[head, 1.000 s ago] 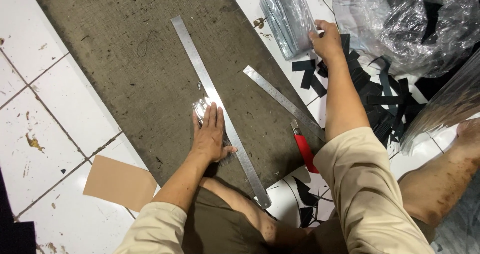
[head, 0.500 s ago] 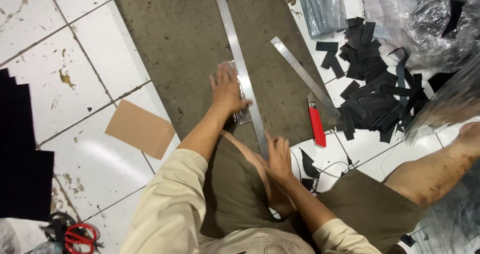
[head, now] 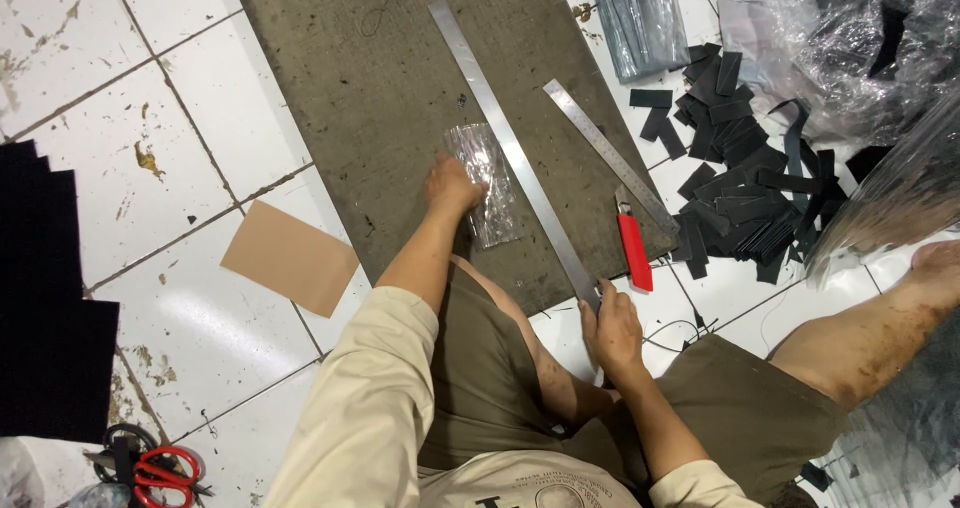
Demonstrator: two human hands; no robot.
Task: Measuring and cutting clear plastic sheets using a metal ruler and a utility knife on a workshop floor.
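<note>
Seated person, knees drawn up, working on a tiled floor point(head: 200, 328). Right hand point(head: 612, 328): fingers closed around the near end of the long steel ruler point(head: 510, 153), apparently to steady or line it up; the ruler lies diagonally across the grey cutting mat point(head: 380, 88). Left hand point(head: 452, 186): palm down, fingers spread flat, pinning a clear plastic sleeve point(head: 485, 183) to the mat just beside the ruler's edge, grasping nothing. Red-handled utility knife point(head: 633, 250): lying free at the mat's near right edge, touching a shorter steel ruler point(head: 608, 153). Beyond: heap of black strips point(head: 745, 183), stack of clear sleeves point(head: 640, 18), crumpled plastic bag point(head: 830, 48). Left: tan card point(head: 290, 258), black sheets point(head: 45, 298), red scissors point(head: 165, 468). Sleeve contents indistinct; bag contents obscured; knife blade state unclear; scissors and black sheets cropped.
</note>
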